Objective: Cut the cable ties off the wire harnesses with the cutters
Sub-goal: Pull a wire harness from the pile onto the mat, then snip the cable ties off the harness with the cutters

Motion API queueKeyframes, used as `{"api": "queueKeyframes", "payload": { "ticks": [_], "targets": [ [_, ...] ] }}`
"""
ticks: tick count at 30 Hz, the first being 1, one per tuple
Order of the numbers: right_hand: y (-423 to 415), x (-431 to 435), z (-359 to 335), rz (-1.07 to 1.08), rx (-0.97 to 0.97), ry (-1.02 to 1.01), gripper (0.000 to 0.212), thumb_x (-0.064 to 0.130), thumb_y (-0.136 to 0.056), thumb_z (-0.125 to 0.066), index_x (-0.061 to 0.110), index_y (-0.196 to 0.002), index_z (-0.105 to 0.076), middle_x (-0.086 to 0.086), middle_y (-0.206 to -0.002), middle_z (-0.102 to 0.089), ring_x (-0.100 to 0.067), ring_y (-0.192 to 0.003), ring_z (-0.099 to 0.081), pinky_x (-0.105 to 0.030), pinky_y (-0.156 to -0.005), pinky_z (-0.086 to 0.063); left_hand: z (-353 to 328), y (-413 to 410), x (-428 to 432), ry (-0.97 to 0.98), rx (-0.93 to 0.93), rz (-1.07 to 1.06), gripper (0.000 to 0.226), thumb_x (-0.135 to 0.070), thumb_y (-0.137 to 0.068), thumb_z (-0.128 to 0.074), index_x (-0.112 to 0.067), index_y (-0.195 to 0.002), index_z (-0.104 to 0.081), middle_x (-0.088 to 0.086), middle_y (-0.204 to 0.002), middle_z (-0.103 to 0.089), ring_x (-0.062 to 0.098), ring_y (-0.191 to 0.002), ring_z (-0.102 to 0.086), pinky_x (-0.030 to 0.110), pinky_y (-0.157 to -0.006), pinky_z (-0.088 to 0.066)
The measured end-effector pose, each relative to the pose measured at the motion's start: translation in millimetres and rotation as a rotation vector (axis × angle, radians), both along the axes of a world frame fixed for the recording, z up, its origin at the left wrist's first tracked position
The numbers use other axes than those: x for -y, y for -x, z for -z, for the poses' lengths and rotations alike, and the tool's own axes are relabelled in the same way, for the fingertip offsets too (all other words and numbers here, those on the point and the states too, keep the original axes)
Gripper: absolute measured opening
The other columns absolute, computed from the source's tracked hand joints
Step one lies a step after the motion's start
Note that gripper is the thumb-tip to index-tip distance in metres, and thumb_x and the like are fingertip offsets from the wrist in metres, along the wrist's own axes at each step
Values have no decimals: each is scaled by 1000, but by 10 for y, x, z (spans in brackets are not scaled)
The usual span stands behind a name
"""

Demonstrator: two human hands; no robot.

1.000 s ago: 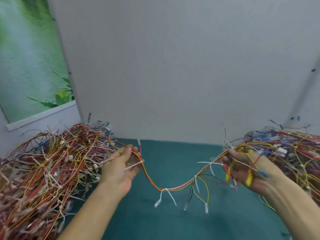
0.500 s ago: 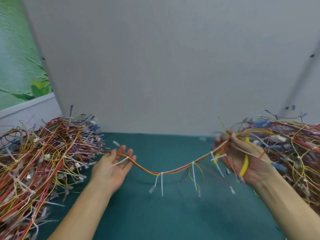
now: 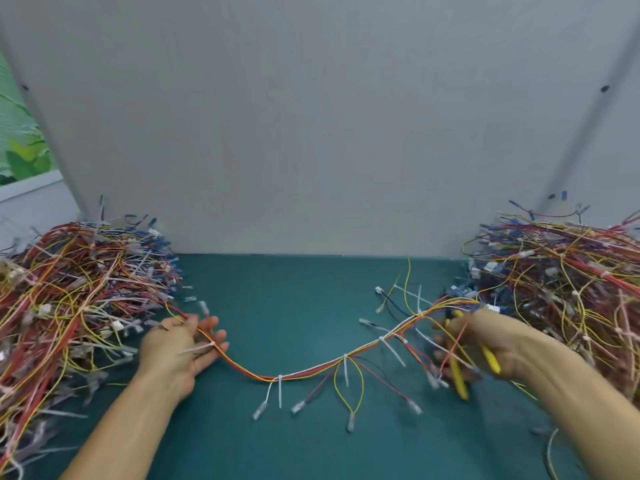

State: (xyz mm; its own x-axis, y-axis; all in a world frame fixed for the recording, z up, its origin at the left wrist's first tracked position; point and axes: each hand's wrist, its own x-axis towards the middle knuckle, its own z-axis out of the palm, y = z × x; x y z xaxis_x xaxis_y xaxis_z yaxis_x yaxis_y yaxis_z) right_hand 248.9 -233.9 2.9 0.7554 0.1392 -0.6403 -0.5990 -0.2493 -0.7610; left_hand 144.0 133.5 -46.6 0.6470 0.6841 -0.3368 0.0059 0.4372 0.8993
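One wire harness (image 3: 311,368) of red, orange, yellow and white wires sags between my two hands over the green mat (image 3: 294,289). Several white cable ties (image 3: 279,389) stick out along it. My left hand (image 3: 180,351) holds the harness's left end, with a tie lying across its fingers. My right hand (image 3: 481,344) grips the yellow-handled cutters (image 3: 459,379) together with the harness's right end. The right hand is blurred, and the cutter jaws are hidden.
A big tangled pile of harnesses (image 3: 69,306) fills the left side, and another pile (image 3: 561,282) sits at the right. A grey partition wall (image 3: 311,133) closes off the back of the mat. Loose wire ends (image 3: 550,448) lie near the bottom right.
Both hands have lowered and moved apart, so the harness hangs lower over the mat. My view has swung to the right and down.
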Motion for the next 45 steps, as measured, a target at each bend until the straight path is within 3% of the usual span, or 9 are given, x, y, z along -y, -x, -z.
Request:
{"api": "queueKeyframes", "payload": {
  "ticks": [5,8,14,17,20,25,36,38,45],
  "targets": [
    [81,344,-132,-613,485,1244,37,25,-92,-40,27,-127,-51,-6,-111,-62,-24,-91,-61,-33,-80,-51,23,-5,-49,-96,-92,-24,23,-11,-102,-41,-12,-79,-44,11,-79,-61,25,-54,-61,32,-37,-53],
    [233,419,-222,-827,485,1545,33,34,-93,-40,33,-124,-51,6,-112,-61,-18,-97,-62,-33,-84,-53,21,-9,-21,-131,-117,-13,24,-10,-102,-41,-12,-79,-44,11,-78,-60,22,-48,-61,31,-37,-53],
    [400,441,-388,-901,218,1228,33,21,-75,-52,24,-107,-54,2,-87,-69,-16,-74,-66,-30,-65,-53,22,-8,-55,-103,-118,-53,23,-11,-102,-41,-11,-79,-44,11,-79,-58,28,-65,-58,34,-37,-53],
    [381,444,-316,-638,426,1551,48,24,-86,-44,12,-132,-36,-3,-121,-61,-22,-103,-63,-35,-79,-48,62,10,-74,-68,-84,-97,25,-10,-103,-38,-12,-78,-43,11,-79,-56,28,-65,-58,35,-36,-53],
    [315,498,-323,-393,486,1581,60,22,-85,-45,5,-139,-25,-7,-111,-59,-27,-98,-61,-39,-78,-50,73,22,-67,-65,-63,-145,27,-11,-103,-38,-11,-77,-43,10,-78,-55,28,-60,-61,33,-35,-52],
    [107,467,-488,-209,653,1217,17,24,-87,-54,9,-82,-53,-11,-76,-61,-29,-74,-63,-37,-67,-53,35,58,-29,-84,-79,-112,23,-12,-101,-43,-11,-79,-46,11,-80,-58,28,-62,-63,31,-38,-54],
    [-646,-652,49,-648,995,1228,25,14,-81,-55,16,-106,-58,-6,-105,-60,-31,-98,-57,-34,-68,-42,-428,139,304,69,78,177,66,-68,-73,-60,-39,-131,-44,14,-119,-53,38,-107,-56,67,-95,-37],
    [-738,-643,139,-674,929,1234,25,11,-78,-54,16,-102,-58,-8,-101,-61,-31,-86,-57,-33,-64,-41,-419,104,371,148,150,161,80,-63,-68,-66,-25,-135,-43,17,-121,-52,36,-112,-54,60,-97,-40],
    [-881,-549,166,-733,869,1294,11,9,-76,-53,18,-83,-50,-4,-81,-46,-30,-75,-50,-32,-63,-39,-97,-2,571,-1,52,167,11,3,-81,-65,1,-89,-59,11,-89,-63,25,-92,-62,40,-97,-46]
  ]
}}
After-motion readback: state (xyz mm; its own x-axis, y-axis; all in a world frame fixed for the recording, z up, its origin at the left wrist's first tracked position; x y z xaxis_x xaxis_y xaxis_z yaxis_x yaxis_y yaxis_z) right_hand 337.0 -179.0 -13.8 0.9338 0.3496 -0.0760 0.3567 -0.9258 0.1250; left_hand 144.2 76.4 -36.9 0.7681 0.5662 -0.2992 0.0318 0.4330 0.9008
